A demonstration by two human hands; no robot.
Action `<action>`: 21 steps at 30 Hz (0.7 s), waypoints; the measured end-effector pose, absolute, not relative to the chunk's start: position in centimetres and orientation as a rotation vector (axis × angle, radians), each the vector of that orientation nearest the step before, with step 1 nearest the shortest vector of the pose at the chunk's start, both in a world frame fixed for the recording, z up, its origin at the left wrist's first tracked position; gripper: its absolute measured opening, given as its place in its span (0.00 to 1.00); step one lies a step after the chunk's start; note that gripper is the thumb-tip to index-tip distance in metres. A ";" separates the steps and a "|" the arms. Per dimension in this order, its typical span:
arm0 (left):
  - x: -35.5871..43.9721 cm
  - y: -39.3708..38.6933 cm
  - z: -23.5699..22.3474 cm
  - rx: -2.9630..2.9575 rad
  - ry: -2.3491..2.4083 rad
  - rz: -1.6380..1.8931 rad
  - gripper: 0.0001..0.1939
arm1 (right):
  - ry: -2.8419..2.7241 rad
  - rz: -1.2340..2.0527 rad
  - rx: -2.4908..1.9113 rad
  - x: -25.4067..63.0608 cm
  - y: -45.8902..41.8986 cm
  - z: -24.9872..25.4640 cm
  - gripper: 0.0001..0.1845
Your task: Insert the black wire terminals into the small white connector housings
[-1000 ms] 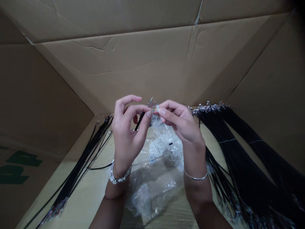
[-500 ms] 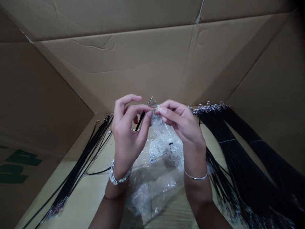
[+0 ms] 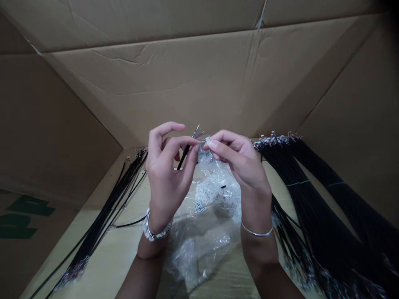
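Plastic bag [image 3: 199, 249] of connectors [image 3: 212, 191] smack in the middle of the bench [image 3: 121, 261], wire bundle [image 3: 109, 207] off to the left, more wire bundles [image 3: 321, 216] heaped along the right, cardboard panels [image 3: 193, 83] standing up behind and down both sides.

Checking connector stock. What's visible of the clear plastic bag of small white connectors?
The clear, crinkled plastic bag lies on a pale flat surface between two bundles of black wires. Its middle holds a loose heap of small white plastic connectors, with one small black piece among them. A small white printed label sits below the heap. The lower part looks slack and mostly empty. The top end bunches up beneath the left hand and right hand.
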State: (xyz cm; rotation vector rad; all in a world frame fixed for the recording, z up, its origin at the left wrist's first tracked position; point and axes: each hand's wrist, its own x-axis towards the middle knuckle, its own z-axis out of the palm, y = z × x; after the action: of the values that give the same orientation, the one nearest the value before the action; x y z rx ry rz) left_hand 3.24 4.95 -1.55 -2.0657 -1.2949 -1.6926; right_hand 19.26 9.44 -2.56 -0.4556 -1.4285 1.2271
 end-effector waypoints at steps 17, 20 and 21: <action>3.2 4.9 -1.4 -2.099 -1.321 -1.700 0.02 | -1.491 1.007 -0.617 19.1 8.4 -1.9 0.10; 3.1 5.0 -1.4 -2.113 -1.303 -1.684 0.03 | -1.484 1.002 -0.625 19.0 8.3 -1.9 0.10; 3.1 5.0 -1.4 -2.114 -1.299 -1.683 0.03 | -1.483 1.001 -0.627 19.0 8.2 -1.9 0.10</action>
State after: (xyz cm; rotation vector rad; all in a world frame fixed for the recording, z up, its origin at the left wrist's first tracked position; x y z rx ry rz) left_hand 3.08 4.98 -1.41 -2.1142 -1.2993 -1.6829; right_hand 19.00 8.25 -1.89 -0.6266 -1.4834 1.0007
